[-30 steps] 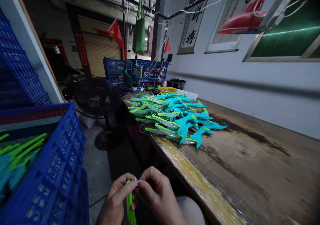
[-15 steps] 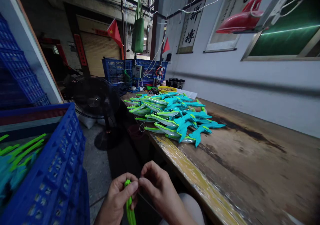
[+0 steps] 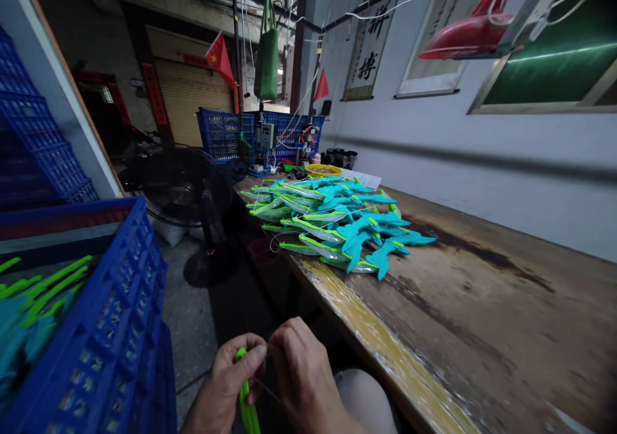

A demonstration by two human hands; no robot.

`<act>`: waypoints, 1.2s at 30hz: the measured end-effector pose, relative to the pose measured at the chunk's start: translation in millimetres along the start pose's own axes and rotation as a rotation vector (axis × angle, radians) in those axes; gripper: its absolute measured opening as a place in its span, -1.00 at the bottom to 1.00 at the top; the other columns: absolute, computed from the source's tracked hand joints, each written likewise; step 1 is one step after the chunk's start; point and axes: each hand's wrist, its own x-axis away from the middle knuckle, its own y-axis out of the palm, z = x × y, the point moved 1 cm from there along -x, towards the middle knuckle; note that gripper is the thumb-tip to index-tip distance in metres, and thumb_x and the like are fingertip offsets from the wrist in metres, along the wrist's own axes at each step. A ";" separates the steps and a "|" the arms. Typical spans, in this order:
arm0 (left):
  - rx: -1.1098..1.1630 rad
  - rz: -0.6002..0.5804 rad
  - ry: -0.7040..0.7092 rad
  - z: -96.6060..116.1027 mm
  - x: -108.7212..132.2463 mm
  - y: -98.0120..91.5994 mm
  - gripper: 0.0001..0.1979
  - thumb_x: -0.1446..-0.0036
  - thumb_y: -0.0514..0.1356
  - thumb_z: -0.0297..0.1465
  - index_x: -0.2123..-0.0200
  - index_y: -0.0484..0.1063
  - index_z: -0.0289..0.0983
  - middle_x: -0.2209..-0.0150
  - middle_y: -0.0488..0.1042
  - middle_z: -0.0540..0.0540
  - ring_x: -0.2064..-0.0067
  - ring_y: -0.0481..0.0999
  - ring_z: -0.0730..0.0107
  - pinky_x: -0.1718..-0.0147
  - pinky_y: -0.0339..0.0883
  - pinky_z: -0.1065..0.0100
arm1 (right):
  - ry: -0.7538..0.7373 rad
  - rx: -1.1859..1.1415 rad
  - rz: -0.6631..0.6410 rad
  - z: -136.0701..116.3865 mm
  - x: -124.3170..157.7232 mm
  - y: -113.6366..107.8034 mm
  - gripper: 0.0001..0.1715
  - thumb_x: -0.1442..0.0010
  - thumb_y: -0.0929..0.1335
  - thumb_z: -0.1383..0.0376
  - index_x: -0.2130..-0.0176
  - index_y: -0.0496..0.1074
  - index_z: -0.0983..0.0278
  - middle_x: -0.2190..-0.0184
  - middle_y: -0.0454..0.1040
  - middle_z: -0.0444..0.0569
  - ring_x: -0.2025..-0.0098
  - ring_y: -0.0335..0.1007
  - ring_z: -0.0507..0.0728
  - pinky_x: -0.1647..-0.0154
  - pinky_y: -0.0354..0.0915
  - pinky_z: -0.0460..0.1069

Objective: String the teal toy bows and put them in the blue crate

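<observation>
My left hand (image 3: 231, 376) is closed round a slim bright green plastic piece (image 3: 247, 398), which points down toward my lap. My right hand (image 3: 301, 370) is pinched close beside the left thumb and forefinger, fingertips nearly touching them. A thin pale string (image 3: 270, 390) runs between the hands; its end at the fingertips is too small to make out. Ahead on the wooden table (image 3: 482, 305) lies a heap of green and turquoise plastic pieces (image 3: 332, 222) with tail-like turquoise ends and loose strings.
On my left stands a blue crate (image 3: 110, 318) with more green and turquoise pieces (image 3: 43, 305). A black floor fan (image 3: 180, 193) is behind it. At the table's far end sit a yellow basket (image 3: 322, 171) and a small machine (image 3: 267, 135). A red lamp (image 3: 465, 38) hangs upper right.
My right hand has turned, its back now more toward me and its fingers curled down. The green piece has shifted slightly left in my left hand.
</observation>
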 end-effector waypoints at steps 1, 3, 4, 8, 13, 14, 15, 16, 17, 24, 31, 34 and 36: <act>-0.014 0.012 -0.005 0.3 -0.5 0.1 -0.50 0.22 0.49 0.00 0.52 0.47 -0.31 0.62 0.25 0.09 0.60 0.17 0.56 0.68 0.09 0.51 | -0.007 0.018 0.008 0.2 0.6 0.3 -0.77 -0.38 0.18 0.44 0.33 0.25 0.24 0.43 0.34 -0.07 0.42 0.30 0.07 0.43 0.20 -0.08; -0.028 0.024 -0.004 1.1 -0.8 0.1 -0.51 0.22 0.49 -0.01 0.55 0.46 -0.31 0.61 0.27 0.08 0.60 0.19 0.57 0.68 0.10 0.50 | 0.015 0.012 0.022 1.0 2.2 0.1 -0.78 -0.38 0.17 0.45 0.31 0.24 0.23 0.41 0.34 -0.08 0.41 0.31 0.06 0.41 0.22 -0.08; -0.027 0.023 0.001 1.5 -0.8 0.0 -0.51 0.21 0.49 -0.02 0.55 0.46 -0.31 0.61 0.27 0.07 0.60 0.19 0.57 0.68 0.11 0.50 | 0.037 -0.005 0.025 1.5 2.9 -0.4 -0.79 -0.38 0.18 0.45 0.29 0.24 0.23 0.40 0.35 -0.08 0.40 0.32 0.06 0.41 0.23 -0.09; 0.003 0.003 0.003 -0.9 -1.6 -1.7 -0.54 0.18 0.49 -0.04 0.50 0.49 -0.30 0.58 0.27 0.08 0.58 0.20 0.56 0.66 0.15 0.50 | 0.127 -0.109 -0.007 1.8 4.7 -4.8 -0.85 -0.38 0.20 0.42 0.23 0.28 0.23 0.37 0.37 -0.09 0.37 0.36 0.05 0.36 0.28 -0.09; 0.025 0.016 -0.001 -8.6 -3.6 -6.0 -0.54 0.15 0.48 -0.02 0.39 0.53 -0.28 0.54 0.39 0.04 0.55 0.30 0.51 0.62 0.21 0.49 | 0.109 -0.160 -0.093 2.2 4.0 -5.2 -0.80 -0.29 0.30 0.43 0.09 0.40 0.24 0.28 0.45 -0.03 0.28 0.42 0.09 0.30 0.32 -0.08; 0.024 0.015 0.003 -8.8 -3.3 -6.2 -0.54 0.15 0.47 -0.01 0.39 0.53 -0.27 0.55 0.39 0.04 0.55 0.29 0.51 0.62 0.22 0.48 | 0.119 -0.166 -0.106 2.9 3.7 -4.3 -0.85 -0.28 0.32 0.44 0.16 0.43 0.24 0.31 0.45 -0.04 0.31 0.42 0.08 0.33 0.30 -0.09; 0.021 0.009 0.006 -8.3 -2.7 -6.0 -0.54 0.14 0.47 -0.01 0.40 0.52 -0.27 0.56 0.37 0.05 0.55 0.28 0.51 0.62 0.22 0.48 | 0.135 -0.171 -0.118 3.5 3.2 -3.6 -0.88 -0.28 0.33 0.45 0.24 0.44 0.24 0.35 0.45 -0.06 0.34 0.41 0.07 0.35 0.27 -0.10; 0.018 0.002 0.011 -7.2 -1.9 -5.3 -0.54 0.13 0.46 0.00 0.43 0.51 -0.27 0.57 0.34 0.06 0.56 0.27 0.52 0.62 0.21 0.49 | 0.152 -0.170 -0.128 4.0 2.6 -3.6 -0.87 -0.28 0.34 0.45 0.29 0.44 0.25 0.39 0.44 -0.07 0.37 0.41 0.06 0.37 0.25 -0.11; 0.013 -0.006 0.018 -5.6 -1.0 -4.4 -0.55 0.12 0.45 0.00 0.45 0.50 -0.27 0.57 0.32 0.07 0.56 0.25 0.53 0.62 0.20 0.49 | 0.167 -0.158 -0.136 4.1 1.6 -4.6 -0.86 -0.27 0.35 0.45 0.32 0.44 0.26 0.42 0.43 -0.08 0.39 0.40 0.05 0.39 0.23 -0.11; -0.068 0.000 0.074 -2.4 -4.6 -3.7 -0.52 0.07 0.43 0.00 0.54 0.40 -0.27 0.56 0.29 0.07 0.60 0.22 0.55 0.66 0.12 0.48 | 0.209 0.036 -0.346 2.4 -1.1 -30.4 -0.84 -0.22 0.31 0.44 0.40 0.34 0.27 0.44 0.41 -0.07 0.42 0.33 0.05 0.42 0.18 -0.09; -0.080 -0.074 0.036 -2.3 -14.2 -1.1 -0.48 0.13 0.45 0.03 0.56 0.37 -0.28 0.59 0.26 0.07 0.61 0.18 0.56 0.68 0.07 0.50 | 0.040 0.114 -0.470 17.4 27.6 -16.4 -0.65 0.10 0.33 0.44 0.56 0.00 0.21 0.64 0.25 -0.19 0.64 0.08 -0.02 0.66 -0.06 -0.10; -0.094 -0.235 0.053 15.5 -14.7 10.8 -0.52 0.02 0.41 -0.02 0.55 0.37 -0.29 0.59 0.24 0.07 0.59 0.20 0.56 0.66 0.07 0.51 | 0.161 0.031 -0.520 3.2 22.9 -29.7 -0.69 0.10 0.31 0.42 0.60 0.04 0.23 0.70 0.19 -0.21 0.68 -0.03 -0.04 0.69 -0.16 -0.09; -0.076 -0.367 0.087 34.6 -14.5 22.6 -0.54 -0.02 0.40 -0.05 0.55 0.37 -0.29 0.59 0.25 0.07 0.60 0.19 0.58 0.65 0.07 0.52 | 0.335 0.015 -0.513 -16.7 9.1 -52.0 -0.75 0.10 0.29 0.44 0.63 0.11 0.24 0.73 0.09 -0.23 0.69 -0.09 -0.05 0.70 -0.20 -0.09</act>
